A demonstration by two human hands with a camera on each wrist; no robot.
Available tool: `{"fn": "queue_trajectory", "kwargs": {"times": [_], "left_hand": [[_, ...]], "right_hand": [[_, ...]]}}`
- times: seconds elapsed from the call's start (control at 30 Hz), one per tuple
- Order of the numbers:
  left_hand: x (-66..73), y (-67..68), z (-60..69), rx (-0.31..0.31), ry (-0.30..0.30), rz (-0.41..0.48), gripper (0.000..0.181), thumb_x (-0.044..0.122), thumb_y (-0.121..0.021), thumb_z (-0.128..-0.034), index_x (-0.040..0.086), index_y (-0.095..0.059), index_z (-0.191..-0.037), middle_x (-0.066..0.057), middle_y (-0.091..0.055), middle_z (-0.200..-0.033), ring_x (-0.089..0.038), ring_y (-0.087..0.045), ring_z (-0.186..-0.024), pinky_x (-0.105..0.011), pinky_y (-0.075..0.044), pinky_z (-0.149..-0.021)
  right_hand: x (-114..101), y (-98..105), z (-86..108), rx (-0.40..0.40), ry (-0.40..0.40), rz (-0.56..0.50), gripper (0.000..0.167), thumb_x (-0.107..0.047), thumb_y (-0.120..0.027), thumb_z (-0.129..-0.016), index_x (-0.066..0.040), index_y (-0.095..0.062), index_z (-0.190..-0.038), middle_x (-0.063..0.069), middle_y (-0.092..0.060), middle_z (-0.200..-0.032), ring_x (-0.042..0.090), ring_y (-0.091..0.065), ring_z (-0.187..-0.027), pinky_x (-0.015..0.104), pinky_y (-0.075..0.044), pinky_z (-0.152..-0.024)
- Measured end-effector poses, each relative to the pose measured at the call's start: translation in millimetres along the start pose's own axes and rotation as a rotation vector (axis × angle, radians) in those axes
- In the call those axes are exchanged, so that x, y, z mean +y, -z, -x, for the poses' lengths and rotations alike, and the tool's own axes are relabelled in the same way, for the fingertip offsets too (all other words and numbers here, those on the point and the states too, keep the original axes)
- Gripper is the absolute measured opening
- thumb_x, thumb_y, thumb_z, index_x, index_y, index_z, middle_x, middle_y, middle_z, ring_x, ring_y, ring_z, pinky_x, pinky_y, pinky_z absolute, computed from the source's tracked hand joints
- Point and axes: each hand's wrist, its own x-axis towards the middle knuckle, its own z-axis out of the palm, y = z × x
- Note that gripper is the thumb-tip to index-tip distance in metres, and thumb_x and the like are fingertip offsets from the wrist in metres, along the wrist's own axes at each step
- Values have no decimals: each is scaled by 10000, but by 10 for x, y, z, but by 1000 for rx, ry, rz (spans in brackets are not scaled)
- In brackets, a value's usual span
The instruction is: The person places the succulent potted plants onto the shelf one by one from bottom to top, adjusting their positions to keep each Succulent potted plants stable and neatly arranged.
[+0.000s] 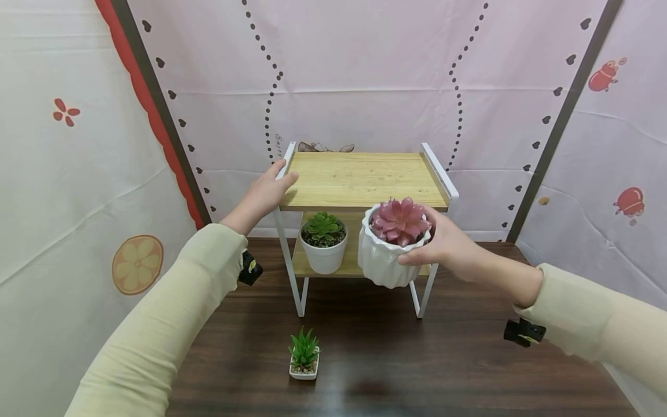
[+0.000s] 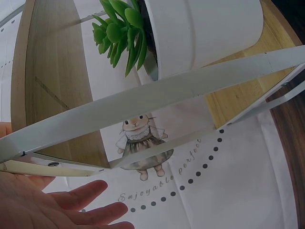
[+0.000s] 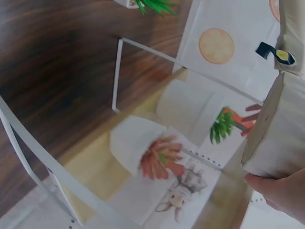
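Note:
My right hand (image 1: 449, 242) grips a white fluted pot (image 1: 384, 263) holding a pink succulent (image 1: 400, 221), raised before the shelf's right half. In the right wrist view the thumb (image 3: 276, 192) lies against the pot's side. My left hand (image 1: 262, 195) touches the upper left side of a small two-tier wooden shelf (image 1: 359, 179) with white metal legs; its fingers (image 2: 90, 196) extend straight outside the frame. On the lower tier sits a white pot (image 1: 324, 258) with a green succulent. Beside it, another white pot (image 3: 131, 143) with a reddish succulent is hidden in the head view by the held pot.
A small green plant in a square white pot (image 1: 304, 359) stands on the dark wooden table (image 1: 250, 359), in front of the shelf's left half. Printed cloth (image 1: 365, 58) hangs behind and on both sides. The shelf's top has raised white side rails (image 1: 440, 171).

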Motion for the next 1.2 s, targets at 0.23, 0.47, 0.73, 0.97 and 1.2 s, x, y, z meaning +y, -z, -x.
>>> {"fn": "queue_trajectory", "kwargs": {"times": [0.23, 0.47, 0.73, 0.97, 1.2], "left_hand": [[2, 0, 15, -6, -1, 5, 672, 522, -306, -943, 235, -39, -1488, -120, -97, -1534, -366, -131, -1380, -587, -172, -1061], [-2, 8, 16, 2, -2, 18, 654, 478, -313, -954, 217, -41, -1489, -146, -118, -1527, -375, -162, -1369, -575, -201, -1057], [17, 7, 22, -3, -2, 1, 651, 475, -311, -957, 216, -39, -1489, -131, -90, -1533, -372, -128, -1378, -578, -168, -1067], [13, 6, 4, 10, -14, -3, 656, 476, -311, -955, 203, -47, -1489, -139, -101, -1530, -374, -146, -1374, -573, -190, -1063], [13, -7, 9, 5, -5, -15, 655, 477, -314, -954, 206, -50, -1489, -135, -100, -1531, -371, -134, -1378, -573, -174, -1069]], "right_hand": [[-201, 39, -130, 24, -3, 18, 758, 5, -697, -667, -19, -348, -1340, 167, -521, -1243, 171, -537, -1055, 318, -460, -890], [-368, 13, -327, 68, -6, 6, 769, 39, -675, -675, -3, -314, -1353, 204, -491, -1265, 231, -517, -1090, 376, -429, -940], [-421, -21, -554, 75, 5, -18, 790, 20, -679, -703, -49, -299, -1392, 192, -490, -1270, 240, -536, -1072, 380, -432, -943], [-458, -73, -784, 104, 31, -1, 796, -20, -702, -687, -52, -316, -1382, 179, -492, -1280, 274, -511, -1125, 397, -417, -967], [-418, -148, -1079, 117, 68, -60, 710, -13, -710, -686, -7, -365, -1306, 166, -499, -1242, 254, -511, -1110, 365, -404, -980]]}}
